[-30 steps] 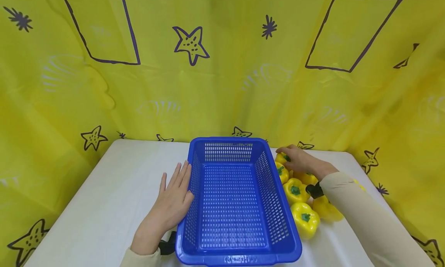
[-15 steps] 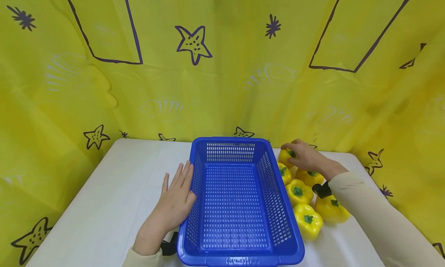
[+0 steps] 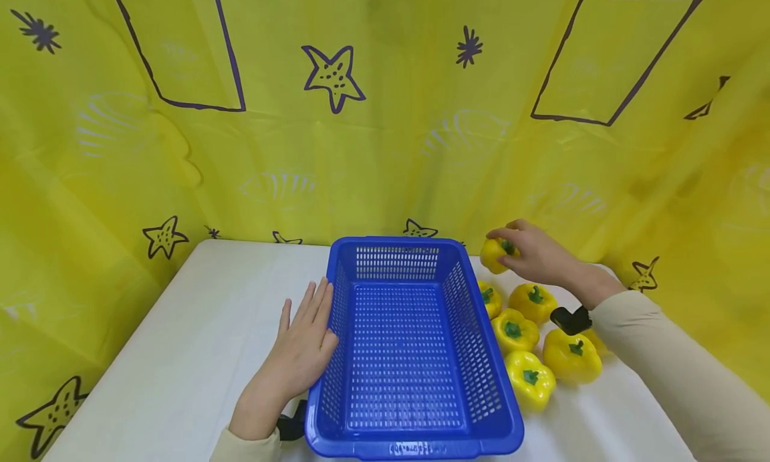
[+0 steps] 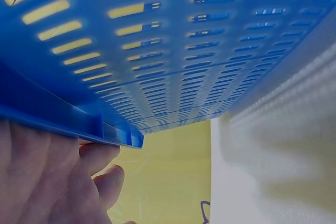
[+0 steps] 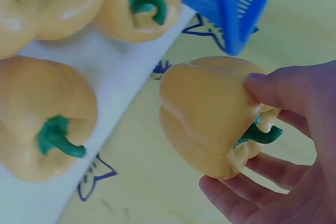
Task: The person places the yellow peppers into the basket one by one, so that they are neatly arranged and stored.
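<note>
A blue perforated basket (image 3: pixel 415 446) stands in the middle of the white table. My left hand (image 3: pixel 301 355) rests with straight fingers along its left rim; the left wrist view shows the fingers (image 4: pixel 100 156) just under the rim's edge. Beyond the basket's far right corner, my right hand (image 3: pixel 535 251) holds a yellow bell pepper (image 3: pixel 494 255) above the table. In the right wrist view, thumb and fingers pinch this bell pepper (image 5: pixel 210 114) around its stem end. Several more yellow bell peppers (image 3: pixel 533 303) sit beside the basket's right wall, green stems up.
The white table (image 3: pixel 174 355) extends left of the basket. A yellow curtain (image 3: pixel 385 161) with starfish drawings hangs behind the table and along both sides. The nearest bell pepper (image 3: pixel 531 382) lies close against the basket's right side, with another bell pepper (image 3: pixel 571 358) to its right.
My right hand has gripped the far bell pepper and lifted it up off the table, away from the others. The left hand and the basket have stayed in place.
</note>
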`<state>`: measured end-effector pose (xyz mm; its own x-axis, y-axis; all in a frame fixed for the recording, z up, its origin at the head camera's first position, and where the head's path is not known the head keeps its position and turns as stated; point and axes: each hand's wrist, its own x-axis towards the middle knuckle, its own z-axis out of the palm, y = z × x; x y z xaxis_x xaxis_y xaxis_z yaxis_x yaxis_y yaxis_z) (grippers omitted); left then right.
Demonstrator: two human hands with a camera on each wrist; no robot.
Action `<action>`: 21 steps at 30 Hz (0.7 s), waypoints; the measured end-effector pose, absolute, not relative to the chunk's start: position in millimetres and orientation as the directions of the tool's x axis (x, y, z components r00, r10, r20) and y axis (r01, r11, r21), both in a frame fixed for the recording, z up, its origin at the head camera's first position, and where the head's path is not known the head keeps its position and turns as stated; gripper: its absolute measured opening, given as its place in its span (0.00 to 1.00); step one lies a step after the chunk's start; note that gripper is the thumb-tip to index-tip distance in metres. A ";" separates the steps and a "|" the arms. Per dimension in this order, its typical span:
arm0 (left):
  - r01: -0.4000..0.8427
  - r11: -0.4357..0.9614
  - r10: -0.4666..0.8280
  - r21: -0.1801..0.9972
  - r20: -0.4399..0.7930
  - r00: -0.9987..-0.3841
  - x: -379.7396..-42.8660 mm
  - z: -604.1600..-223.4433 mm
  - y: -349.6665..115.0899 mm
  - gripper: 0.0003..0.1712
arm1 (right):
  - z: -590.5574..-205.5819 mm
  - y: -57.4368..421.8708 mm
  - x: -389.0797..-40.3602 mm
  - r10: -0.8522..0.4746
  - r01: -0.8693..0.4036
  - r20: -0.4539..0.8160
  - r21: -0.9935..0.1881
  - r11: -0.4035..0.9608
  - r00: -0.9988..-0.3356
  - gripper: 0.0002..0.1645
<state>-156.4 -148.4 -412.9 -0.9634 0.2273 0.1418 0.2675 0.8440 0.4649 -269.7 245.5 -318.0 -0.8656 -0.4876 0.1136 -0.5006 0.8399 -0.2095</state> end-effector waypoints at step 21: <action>0.303 0.808 0.252 0.505 0.169 -0.953 -161.6 -412.7 -153.8 0.40 | -291.0 187.0 -248.8 -0.605 -0.616 0.118 -0.198 0.762 -0.787 0.26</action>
